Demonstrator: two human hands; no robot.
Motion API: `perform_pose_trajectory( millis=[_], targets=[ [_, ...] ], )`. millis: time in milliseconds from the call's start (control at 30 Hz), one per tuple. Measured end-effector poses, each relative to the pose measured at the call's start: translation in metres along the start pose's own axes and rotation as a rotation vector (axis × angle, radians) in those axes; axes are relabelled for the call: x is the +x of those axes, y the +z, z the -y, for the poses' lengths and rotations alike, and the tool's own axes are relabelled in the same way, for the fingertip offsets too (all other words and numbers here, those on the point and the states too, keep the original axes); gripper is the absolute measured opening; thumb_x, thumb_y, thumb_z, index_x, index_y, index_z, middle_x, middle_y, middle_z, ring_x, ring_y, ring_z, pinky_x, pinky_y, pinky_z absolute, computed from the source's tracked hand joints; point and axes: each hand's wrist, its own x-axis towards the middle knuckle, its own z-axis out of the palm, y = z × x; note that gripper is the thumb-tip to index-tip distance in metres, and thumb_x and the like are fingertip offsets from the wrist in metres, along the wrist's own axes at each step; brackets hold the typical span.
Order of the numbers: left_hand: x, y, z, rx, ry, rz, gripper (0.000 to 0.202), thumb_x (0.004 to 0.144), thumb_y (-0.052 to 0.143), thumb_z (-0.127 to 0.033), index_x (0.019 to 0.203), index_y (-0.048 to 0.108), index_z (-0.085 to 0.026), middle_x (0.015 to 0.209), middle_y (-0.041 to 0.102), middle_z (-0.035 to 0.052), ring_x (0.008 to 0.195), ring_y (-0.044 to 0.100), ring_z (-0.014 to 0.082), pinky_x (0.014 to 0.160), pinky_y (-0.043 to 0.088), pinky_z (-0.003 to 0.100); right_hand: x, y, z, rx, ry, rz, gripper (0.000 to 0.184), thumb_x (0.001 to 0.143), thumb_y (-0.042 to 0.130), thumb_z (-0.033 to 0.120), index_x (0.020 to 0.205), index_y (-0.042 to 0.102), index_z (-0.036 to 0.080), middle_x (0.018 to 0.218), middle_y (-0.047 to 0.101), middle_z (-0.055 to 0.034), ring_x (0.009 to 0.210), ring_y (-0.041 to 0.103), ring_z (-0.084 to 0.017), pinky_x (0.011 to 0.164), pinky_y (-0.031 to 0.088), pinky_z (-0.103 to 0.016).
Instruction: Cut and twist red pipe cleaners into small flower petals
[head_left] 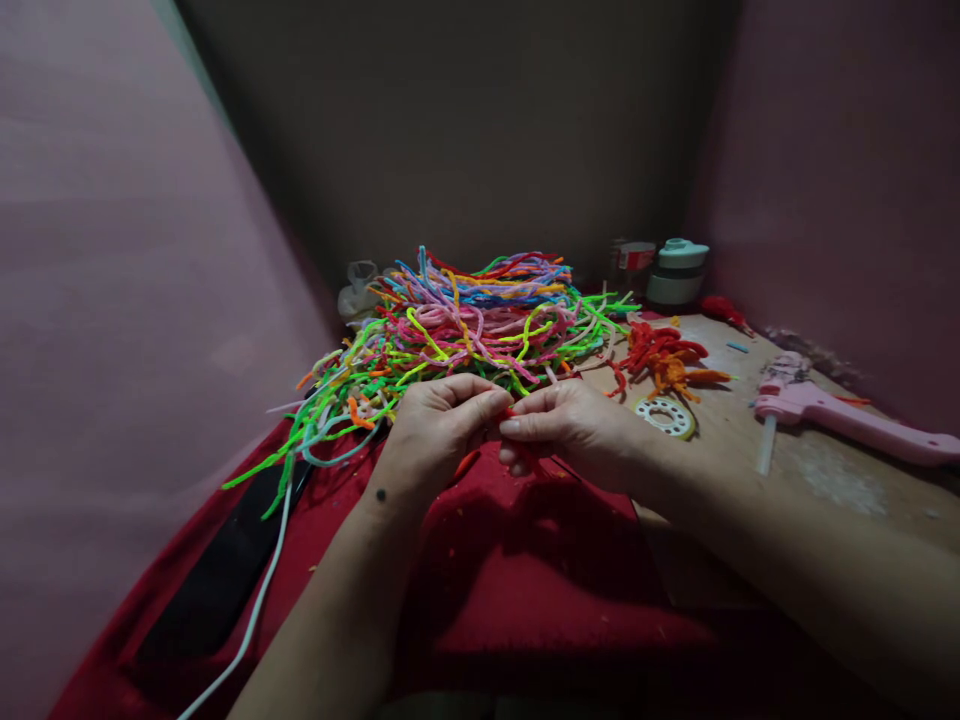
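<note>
Both of my hands meet over a red cloth (540,560), fingertips almost touching. A short red pipe cleaner (508,412) shows between them, mostly hidden by the fingers. My left hand (442,425) pinches it with thumb and forefinger; an orange-red end (466,464) sticks out below that palm. From the other side my right hand (566,425) pinches the same red piece. Just behind the hands lies a large tangled heap of colourful pipe cleaners (480,330). Red twisted pieces (660,345) and orange ones (675,375) lie to the right of it.
On the board at right are a white tape roll (685,421) and a pink glue gun (847,405) with its clear stick pointing down. A pale green-lidded container (677,272) stands behind. At left, a white cable (262,590) crosses a black flat device (217,580).
</note>
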Motion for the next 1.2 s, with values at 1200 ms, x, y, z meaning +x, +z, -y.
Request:
perform_pose_trajectory(
  millis=[1200],
  targets=[
    [0.011,0.005,0.021,0.806,0.358,-0.318,0.020,0.078,0.051,-0.028,0.064,0.060,-0.017,0.058,0.058,-0.0001,0.056,0.050,0.0119,0.058,0.036,0.024,0.006,0.008,-0.006,-0.377,0.061,-0.299,0.029,0.075,0.059,0.023,0.048,0.054,0.014,0.040,0.055,-0.0002,0.034,0.044,-0.007,0.038,0.032,-0.020]
  ],
)
